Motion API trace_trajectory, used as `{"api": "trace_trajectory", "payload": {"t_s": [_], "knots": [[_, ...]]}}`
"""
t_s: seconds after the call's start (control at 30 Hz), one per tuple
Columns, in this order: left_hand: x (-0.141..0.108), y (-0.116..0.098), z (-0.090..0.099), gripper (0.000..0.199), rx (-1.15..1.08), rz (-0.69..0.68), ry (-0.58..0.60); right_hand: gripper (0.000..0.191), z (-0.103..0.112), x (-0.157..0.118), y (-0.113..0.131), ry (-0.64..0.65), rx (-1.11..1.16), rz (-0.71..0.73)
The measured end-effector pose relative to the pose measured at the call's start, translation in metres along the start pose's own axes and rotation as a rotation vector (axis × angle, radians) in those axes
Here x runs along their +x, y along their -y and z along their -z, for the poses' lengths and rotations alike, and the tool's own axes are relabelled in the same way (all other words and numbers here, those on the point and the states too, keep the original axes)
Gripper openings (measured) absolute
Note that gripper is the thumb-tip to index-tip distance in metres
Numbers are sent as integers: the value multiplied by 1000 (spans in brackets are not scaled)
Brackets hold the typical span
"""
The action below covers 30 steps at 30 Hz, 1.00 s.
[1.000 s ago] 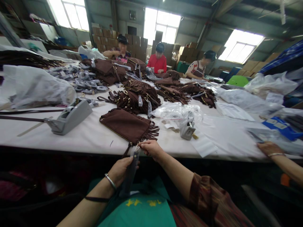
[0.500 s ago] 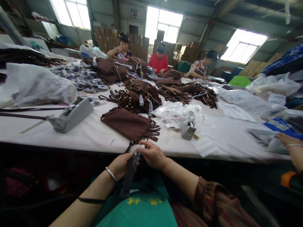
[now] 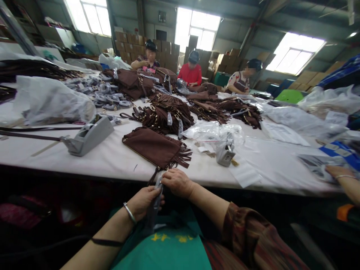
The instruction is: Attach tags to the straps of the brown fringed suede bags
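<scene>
A brown fringed bag (image 3: 153, 147) lies flat near the table's front edge, its zipped side towards me. From its near corner a strap in a clear plastic sleeve (image 3: 154, 210) hangs over the edge towards my lap. My left hand (image 3: 146, 200) is closed around the sleeved strap, thumb on top. Just above it, my right hand (image 3: 177, 182) pinches the strap's upper end beside the bag's corner. The fingertips hide the exact spot where strap and bag meet.
Piled fringed bags (image 3: 165, 112) lie behind. A grey tape dispenser (image 3: 91, 137) stands left, a smaller dispenser (image 3: 225, 154) right, beside crumpled clear plastic (image 3: 210, 131). Coiled wrapped straps (image 3: 109, 98) lie back left. Another person's hand (image 3: 341, 172) is at right; several people sit across the table.
My right hand has closed its fingers lower on the strap's top end. The left hand has slid slightly down and left along the sleeve. The view has shifted a little.
</scene>
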<state>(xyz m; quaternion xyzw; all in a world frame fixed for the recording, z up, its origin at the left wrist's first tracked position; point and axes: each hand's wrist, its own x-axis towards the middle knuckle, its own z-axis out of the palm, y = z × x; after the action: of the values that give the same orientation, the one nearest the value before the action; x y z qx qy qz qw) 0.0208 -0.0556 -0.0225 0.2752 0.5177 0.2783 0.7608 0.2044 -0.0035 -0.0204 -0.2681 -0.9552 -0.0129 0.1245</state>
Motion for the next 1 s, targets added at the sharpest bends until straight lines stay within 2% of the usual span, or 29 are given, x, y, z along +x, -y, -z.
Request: {"api": "trace_trajectory", "payload": {"t_s": [0.23, 0.33, 0.4, 0.47, 0.57, 0.7, 0.87, 1.0], "knots": [[2, 10, -1, 31, 439, -172, -190, 15, 20, 23, 7, 237, -52, 50], [2, 12, 3, 36, 681, -344, -237, 18, 27, 29, 10, 270, -12, 17], [1, 12, 5, 30, 861, -462, -277, 22, 31, 33, 12, 295, 10, 7], [0, 11, 5, 25, 991, -491, -313, 24, 34, 38, 13, 338, 11, 14], [-1, 7, 4, 24, 1077, -456, -346, 18, 38, 45, 15, 408, -5, 24], [-2, 7, 2, 23, 976, -435, -313, 15, 38, 46, 13, 401, 2, 48], [-1, 11, -3, 25, 459, -175, -151, 14, 29, 31, 9, 263, 51, 23], [-2, 10, -2, 32, 294, -162, -78, 12, 20, 23, 5, 192, 64, -5]]}}
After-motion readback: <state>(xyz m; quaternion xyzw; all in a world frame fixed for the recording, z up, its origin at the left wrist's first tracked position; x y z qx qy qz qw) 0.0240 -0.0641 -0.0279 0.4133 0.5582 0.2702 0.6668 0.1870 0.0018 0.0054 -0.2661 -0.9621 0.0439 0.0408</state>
